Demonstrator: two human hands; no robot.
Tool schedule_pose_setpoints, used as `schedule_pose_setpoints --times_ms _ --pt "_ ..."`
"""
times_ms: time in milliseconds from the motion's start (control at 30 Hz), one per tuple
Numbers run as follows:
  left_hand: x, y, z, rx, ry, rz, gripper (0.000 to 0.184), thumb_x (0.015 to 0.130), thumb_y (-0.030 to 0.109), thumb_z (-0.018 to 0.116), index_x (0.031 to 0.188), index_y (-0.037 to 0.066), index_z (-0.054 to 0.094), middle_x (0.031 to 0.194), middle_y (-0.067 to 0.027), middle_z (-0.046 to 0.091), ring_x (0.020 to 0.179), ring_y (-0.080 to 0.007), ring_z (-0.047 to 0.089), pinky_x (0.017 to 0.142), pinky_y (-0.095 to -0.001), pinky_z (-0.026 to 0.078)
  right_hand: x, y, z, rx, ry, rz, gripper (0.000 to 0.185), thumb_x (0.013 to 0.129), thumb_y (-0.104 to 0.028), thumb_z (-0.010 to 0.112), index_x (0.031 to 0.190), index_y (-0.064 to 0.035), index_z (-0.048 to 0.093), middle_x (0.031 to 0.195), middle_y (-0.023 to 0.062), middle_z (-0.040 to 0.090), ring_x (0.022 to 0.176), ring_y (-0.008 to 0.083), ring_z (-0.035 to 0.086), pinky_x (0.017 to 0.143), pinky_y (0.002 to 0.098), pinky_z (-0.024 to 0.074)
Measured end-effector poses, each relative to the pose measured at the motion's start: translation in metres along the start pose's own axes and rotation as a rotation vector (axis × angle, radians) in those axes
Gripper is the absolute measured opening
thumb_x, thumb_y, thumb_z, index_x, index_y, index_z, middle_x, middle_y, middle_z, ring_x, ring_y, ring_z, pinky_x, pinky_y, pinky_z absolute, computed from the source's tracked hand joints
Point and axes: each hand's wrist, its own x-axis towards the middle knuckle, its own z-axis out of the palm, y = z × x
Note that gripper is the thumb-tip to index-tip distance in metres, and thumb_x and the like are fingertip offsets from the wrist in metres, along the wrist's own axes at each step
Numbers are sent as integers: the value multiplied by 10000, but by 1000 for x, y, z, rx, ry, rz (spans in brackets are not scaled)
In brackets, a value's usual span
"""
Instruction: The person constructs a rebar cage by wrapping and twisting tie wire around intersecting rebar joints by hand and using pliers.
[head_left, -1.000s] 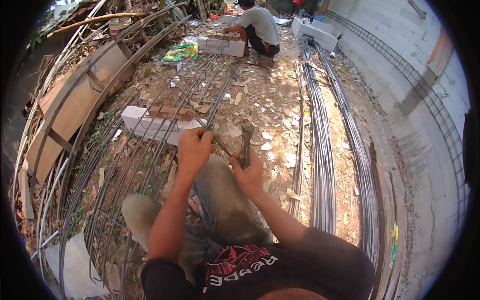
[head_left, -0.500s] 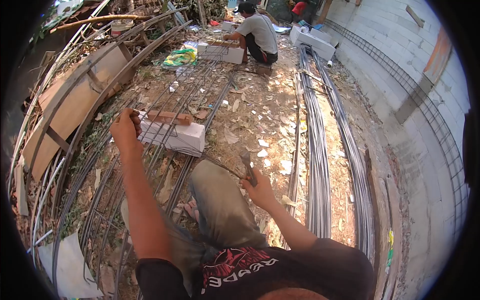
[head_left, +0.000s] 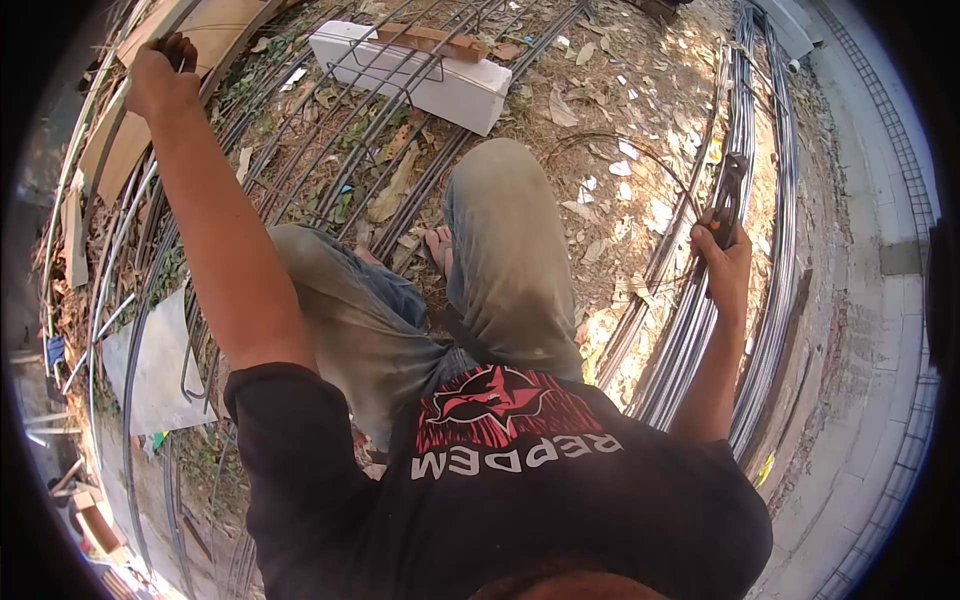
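My left hand is raised at the upper left, in front of the curved wooden frame. Its fingers are curled, and what they hold, if anything, does not show. Out to the right, my right hand is closed around the handles of dark pincers, their head pointing away from me. A thin dark tie wire loops over the ground towards that hand. Between my arms, a cage of steel bars lies across a white block, with a short brown wood piece on the block.
Long bundles of steel rods run along the right, beside a grey block wall. On the left are curved wooden boards and a pale sheet. Leaves and white scraps litter the ground around my bent knees.
My view has tipped down, and the crouching co-worker has mostly left it. My hands have spread apart, the left outward and the right farther right with the pincers.
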Motion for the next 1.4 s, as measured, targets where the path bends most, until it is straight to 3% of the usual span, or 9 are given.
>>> schedule_pose_setpoints --times_ms 167,367,533,633,900,1100,1167,1267,1400 --pt "128 -13 -96 -88 83 -91 277 1004 11 409 900 -121 629 808 -202 696 660 -302 696 630 -393 643 36 15 -36 -39 -108 4 223 967 -247 749 980 -37 675 785 24 667 694 112 614 681 275 485" --pt "222 13 -188 -378 225 -88 256 953 38 423 801 -43 612 707 -150 622 592 -327 628 538 -466 570 102 91 -54 0 336 85 210 943 -209 777 929 -31 667 754 31 667 631 108 609 605 260 477" --pt "228 5 -240 569 137 223 247 971 74 438 840 -37 616 797 -145 605 663 -281 606 588 -448 527 133 68 -64 -69 757 -213 217 953 -187 758 873 -19 647 716 53 679 623 116 647 564 264 478" --pt "178 38 -168 -195 233 -71 254 965 59 425 758 8 563 727 -120 555 614 -264 565 580 -421 514 149 29 -38 -80 761 -470 252 952 -231 776 914 -9 663 730 49 688 608 113 614 583 279 476" --pt "64 9 -81 -152 -89 -61 262 1002 38 338 833 -22 530 725 -129 580 621 -262 595 622 -412 599 167 82 152 -488 208 -304 240 1007 -236 648 1051 -7 591 865 213 675 815 444 653 724 526 481" --pt "38 -15 -45 -107 -240 -251 292 1080 63 313 933 -61 532 914 -205 664 766 -320 667 749 -445 645 144 230 256 -550 -162 15 365 971 -284 664 1105 49 594 1164 325 630 1041 505 626 894 579 490" --pt "7 -13 -37 -282 -505 -474 278 1111 83 319 950 -46 505 832 -109 579 660 -203 574 623 -328 554 139 248 261 -520 -323 102 461 962 -351 683 1134 67 591 1215 356 621 1072 515 628 921 574 495" --pt "-24 -6 -20 -538 -830 -806 226 1126 104 374 972 -15 489 723 -3 385 553 -86 364 509 -250 357 154 251 257 -595 -258 158 574 950 -460 697 1236 32 621 1181 302 685 1123 470 651 962 484 511" --pt "-81 -9 18 -559 -1187 -911 180 1133 106 412 1108 -51 497 759 -1 375 518 -57 341 439 -210 344 200 141 217 -267 41 -181 630 968 -433 699 1373 33 575 1370 282 592 1307 414 559 1104 472 437"
